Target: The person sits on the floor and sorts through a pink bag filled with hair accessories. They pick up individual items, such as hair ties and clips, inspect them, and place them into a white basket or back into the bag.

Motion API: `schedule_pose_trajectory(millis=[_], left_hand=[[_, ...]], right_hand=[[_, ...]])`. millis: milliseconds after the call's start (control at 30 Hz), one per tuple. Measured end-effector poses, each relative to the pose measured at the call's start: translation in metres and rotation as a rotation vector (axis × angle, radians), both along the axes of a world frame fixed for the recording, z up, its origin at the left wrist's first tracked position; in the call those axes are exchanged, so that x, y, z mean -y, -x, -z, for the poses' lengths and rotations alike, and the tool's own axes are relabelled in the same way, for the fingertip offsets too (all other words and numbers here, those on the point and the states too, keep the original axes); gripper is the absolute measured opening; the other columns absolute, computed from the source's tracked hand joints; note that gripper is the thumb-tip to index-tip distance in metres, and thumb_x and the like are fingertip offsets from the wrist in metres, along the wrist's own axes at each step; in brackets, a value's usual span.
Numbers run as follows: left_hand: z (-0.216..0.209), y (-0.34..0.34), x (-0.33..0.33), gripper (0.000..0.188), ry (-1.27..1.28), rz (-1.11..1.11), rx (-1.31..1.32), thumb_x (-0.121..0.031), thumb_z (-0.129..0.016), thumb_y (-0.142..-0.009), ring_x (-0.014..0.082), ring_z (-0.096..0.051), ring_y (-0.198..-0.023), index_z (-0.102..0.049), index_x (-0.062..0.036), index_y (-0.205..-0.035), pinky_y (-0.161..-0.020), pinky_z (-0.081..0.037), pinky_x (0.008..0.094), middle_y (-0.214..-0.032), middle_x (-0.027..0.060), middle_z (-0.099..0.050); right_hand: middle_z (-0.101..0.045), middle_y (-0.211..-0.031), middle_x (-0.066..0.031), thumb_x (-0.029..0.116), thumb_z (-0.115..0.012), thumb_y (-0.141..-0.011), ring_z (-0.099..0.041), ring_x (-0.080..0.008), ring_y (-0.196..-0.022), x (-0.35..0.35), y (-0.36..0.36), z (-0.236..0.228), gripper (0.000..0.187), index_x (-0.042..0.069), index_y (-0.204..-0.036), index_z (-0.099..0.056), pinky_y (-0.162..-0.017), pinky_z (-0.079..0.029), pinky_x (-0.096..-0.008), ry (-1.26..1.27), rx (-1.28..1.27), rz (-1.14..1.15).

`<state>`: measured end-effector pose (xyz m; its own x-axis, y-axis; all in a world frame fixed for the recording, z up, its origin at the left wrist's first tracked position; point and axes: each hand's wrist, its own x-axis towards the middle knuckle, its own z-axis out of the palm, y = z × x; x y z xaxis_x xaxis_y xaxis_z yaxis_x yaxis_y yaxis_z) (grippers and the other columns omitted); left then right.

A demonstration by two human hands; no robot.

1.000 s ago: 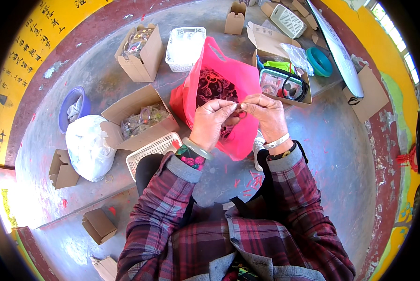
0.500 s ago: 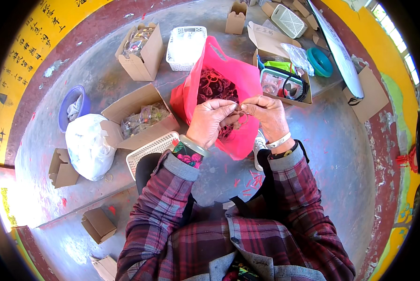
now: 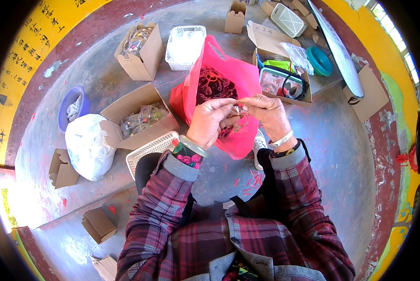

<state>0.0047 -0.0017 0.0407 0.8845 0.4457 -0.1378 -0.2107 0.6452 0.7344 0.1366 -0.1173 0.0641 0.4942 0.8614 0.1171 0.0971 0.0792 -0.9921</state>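
Observation:
Over the mouth of a bright pink bag (image 3: 245, 75), my two hands meet fingertip to fingertip. My left hand (image 3: 211, 122) is closed in a pinch on a thin looped piece (image 3: 243, 122), part of which hangs below the fingers. Opposite it, my right hand (image 3: 270, 116) pinches the same piece at its upper end, where something small glints. The fingers cover much of it, so its exact kind is unclear. Many dark red loops (image 3: 214, 86) lie inside the bag, just beyond my hands.
Left of the bag are a carton with plastic packets (image 3: 144, 117), a cream basket (image 3: 149, 149), a stuffed white bag (image 3: 90, 147) and a purple basin (image 3: 74, 107). Beyond stand a white basket (image 3: 185, 49) and a filled carton (image 3: 142, 54). At right sits an open box (image 3: 284, 82).
My right hand's fingers have shifted slightly on the looped piece, and more of its loop and a glint now show between my hands. The bag and boxes stay where they were.

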Motion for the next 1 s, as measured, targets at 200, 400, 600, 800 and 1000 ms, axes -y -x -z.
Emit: schedule_pose_trajectory(millis=[200, 400, 600, 800, 1000], left_hand=[[0.0005, 0.0009, 0.0004, 0.02, 0.015, -0.02, 0.007, -0.005, -0.052, -0.089, 0.0212, -0.062, -0.091, -0.057, 0.0049, -0.105, -0.08, -0.054, 0.0325, -0.1, 0.0139, -0.062], [-0.0029, 0.0021, 0.0001, 0.02, 0.039, -0.043, -0.008, -0.003, -0.051, -0.088, 0.0215, -0.061, -0.093, -0.056, 0.0047, -0.106, -0.082, -0.053, 0.0343, -0.099, 0.0137, -0.062], [0.0009, 0.0019, -0.0027, 0.025, 0.074, 0.013, 0.056, -0.014, -0.05, -0.09, 0.0219, -0.061, -0.094, -0.053, 0.0047, -0.107, -0.085, -0.05, 0.0348, -0.101, 0.0145, -0.061], [-0.0055, -0.0005, -0.0021, 0.025, 0.104, 0.074, 0.069, -0.019, -0.052, -0.09, 0.0221, -0.062, -0.091, -0.058, 0.0032, -0.1, -0.086, -0.05, 0.0316, -0.101, 0.0145, -0.062], [0.0041, -0.0021, -0.0003, 0.016, 0.075, 0.021, 0.039, -0.009, -0.056, -0.088, 0.0203, -0.062, -0.088, -0.059, 0.0042, -0.096, -0.083, -0.052, 0.0309, -0.096, 0.0134, -0.063]], right_hand=[[-0.062, -0.076, -0.0019, -0.006, -0.061, -0.077, -0.055, -0.0089, -0.072, -0.0017, 0.0009, 0.0034, 0.021, 0.005, -0.092, -0.07, -0.065, -0.044, -0.0221, -0.035, 0.069, 0.008], [-0.062, -0.076, -0.0034, -0.008, -0.059, -0.076, -0.057, -0.0107, -0.073, -0.0024, 0.0014, 0.0018, 0.017, 0.002, -0.083, -0.07, -0.067, -0.045, -0.0225, -0.066, 0.075, -0.016], [-0.061, -0.078, -0.0041, -0.009, -0.058, -0.075, -0.057, -0.0114, -0.075, -0.0025, -0.0005, 0.0034, 0.017, 0.002, -0.081, -0.069, -0.068, -0.046, -0.0233, -0.119, 0.03, -0.036], [-0.06, -0.077, -0.0036, -0.011, -0.058, -0.075, -0.056, -0.0119, -0.074, -0.0021, -0.0019, 0.0037, 0.018, 0.002, -0.08, -0.069, -0.068, -0.046, -0.0231, -0.066, 0.252, -0.002], [-0.059, -0.075, -0.0028, -0.012, -0.058, -0.073, -0.055, -0.0116, -0.073, -0.0039, -0.0003, 0.0055, 0.021, 0.003, -0.08, -0.07, -0.067, -0.045, -0.0224, -0.082, 0.287, -0.01]])
